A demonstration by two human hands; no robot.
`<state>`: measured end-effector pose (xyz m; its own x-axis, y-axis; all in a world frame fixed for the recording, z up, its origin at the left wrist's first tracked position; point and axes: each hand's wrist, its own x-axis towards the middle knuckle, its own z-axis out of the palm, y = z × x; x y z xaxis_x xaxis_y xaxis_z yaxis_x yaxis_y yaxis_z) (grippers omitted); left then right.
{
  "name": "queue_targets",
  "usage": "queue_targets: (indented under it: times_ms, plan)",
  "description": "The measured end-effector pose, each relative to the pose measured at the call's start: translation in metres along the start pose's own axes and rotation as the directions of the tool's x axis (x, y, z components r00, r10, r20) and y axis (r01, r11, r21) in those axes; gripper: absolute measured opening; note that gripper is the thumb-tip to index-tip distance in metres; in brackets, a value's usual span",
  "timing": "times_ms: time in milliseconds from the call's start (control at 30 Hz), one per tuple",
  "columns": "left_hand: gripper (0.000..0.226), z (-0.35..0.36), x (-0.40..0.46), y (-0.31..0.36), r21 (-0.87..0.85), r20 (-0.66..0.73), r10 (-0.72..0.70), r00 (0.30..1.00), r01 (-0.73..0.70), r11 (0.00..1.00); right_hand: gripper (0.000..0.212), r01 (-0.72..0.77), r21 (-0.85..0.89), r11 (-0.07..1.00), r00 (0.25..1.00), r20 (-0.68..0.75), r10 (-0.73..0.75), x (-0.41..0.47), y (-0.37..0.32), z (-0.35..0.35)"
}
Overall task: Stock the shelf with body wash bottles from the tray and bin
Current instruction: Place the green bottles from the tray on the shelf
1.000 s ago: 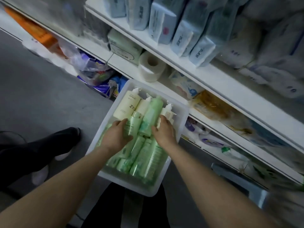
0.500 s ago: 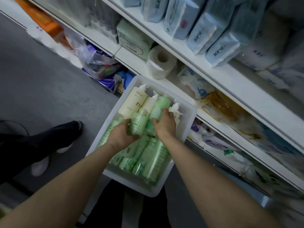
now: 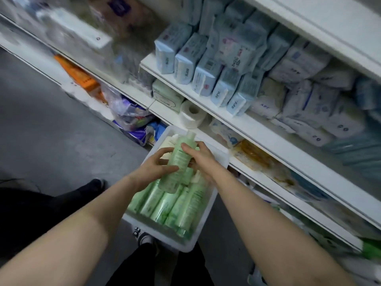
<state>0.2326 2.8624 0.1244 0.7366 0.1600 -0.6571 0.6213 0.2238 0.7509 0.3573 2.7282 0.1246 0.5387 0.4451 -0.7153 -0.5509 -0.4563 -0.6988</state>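
Head view, lower centre of frame: green bottle [image 3: 179,162] raised just above the tray [image 3: 222,159], left hand [image 3: 153,169] with fingers loosely curled against its side, right hand [image 3: 201,159] with fingers bent round the other side. Long axis running from lower left to upper right, cap toward the shelf [image 3: 257,131]. Likely risks: slipping from so light a hold back onto the packed bottles, or knocking the tray off balance.
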Motion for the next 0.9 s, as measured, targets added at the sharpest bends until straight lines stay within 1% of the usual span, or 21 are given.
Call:
queue_targets:
  times_ms: [100,133,200,267,333,367,400,433,467,567,600,667,733,767,833,900]
  plan:
    - [0.050,-0.001,-0.018,0.017,-0.082,0.137,-0.059,0.989,0.070,0.994,0.050,0.049,0.067,0.997,0.997,0.053,-0.052,-0.018,-0.022,-0.003]
    - [0.048,-0.001,-0.024,0.021,-0.065,0.168,-0.052,0.984,0.064,0.996,0.048,0.054,0.094,0.994,0.997,0.058,-0.060,-0.023,-0.029,-0.003]
    - [0.053,-0.001,-0.032,0.029,0.002,0.201,-0.020,0.979,0.020,1.000,0.043,0.048,0.145,0.988,0.997,0.053,-0.056,-0.036,-0.045,0.001]
    - [0.056,0.003,-0.041,0.038,0.069,0.143,0.039,0.989,-0.049,0.996,0.044,0.077,0.167,0.983,0.994,0.060,-0.088,-0.049,-0.059,0.007]
    - [0.059,0.011,-0.049,0.048,0.178,0.033,0.128,0.991,-0.132,0.975,0.057,0.125,0.153,0.980,0.990,0.051,-0.134,-0.057,-0.069,0.013]
    - [0.064,0.014,-0.053,0.052,0.227,-0.009,0.178,0.984,-0.171,0.959,0.061,0.145,0.152,0.978,0.988,0.037,-0.152,-0.061,-0.073,0.016]
    - [0.068,0.015,-0.056,0.054,0.245,-0.025,0.222,0.975,-0.210,0.947,0.060,0.157,0.171,0.973,0.986,0.028,-0.164,-0.064,-0.076,0.017]
    - [0.069,0.016,-0.059,0.056,0.228,-0.020,0.241,0.970,-0.230,0.946,0.057,0.165,0.203,0.965,0.985,0.021,-0.173,-0.068,-0.080,0.018]
    - [0.065,0.015,-0.061,0.059,0.163,0.002,0.231,0.973,-0.228,0.960,0.056,0.171,0.250,0.953,0.983,0.021,-0.182,-0.072,-0.084,0.018]
    - [0.054,0.011,-0.067,0.076,-0.064,0.095,0.144,0.985,-0.138,0.988,0.052,0.202,0.360,0.911,0.975,0.019,-0.223,-0.082,-0.096,0.014]
    - [0.054,0.009,-0.069,0.082,-0.096,0.119,0.141,0.983,-0.130,0.987,0.053,0.211,0.390,0.896,0.971,0.019,-0.237,-0.084,-0.100,0.012]
    - [0.053,0.005,-0.076,0.093,-0.084,0.149,0.185,0.971,-0.174,0.981,0.055,0.215,0.423,0.880,0.969,0.020,-0.246,-0.091,-0.109,0.009]
    - [0.049,0.002,-0.083,0.102,-0.040,0.173,0.234,0.957,-0.230,0.972,0.056,0.235,0.398,0.887,0.963,0.027,-0.267,-0.098,-0.120,0.007]
    - [0.049,0.001,-0.086,0.107,-0.019,0.183,0.262,0.948,-0.263,0.965,0.054,0.257,0.352,0.900,0.958,0.030,-0.286,-0.102,-0.126,0.006]
    - [0.051,0.002,-0.092,0.117,0.023,0.173,0.325,0.930,-0.334,0.942,0.046,0.310,0.180,0.934,0.945,0.048,-0.323,-0.114,-0.139,0.006]
    - [0.057,0.002,-0.096,0.129,0.048,0.113,0.398,0.911,-0.405,0.913,0.039,0.372,-0.018,0.928,0.927,0.057,-0.371,-0.126,-0.152,0.004]
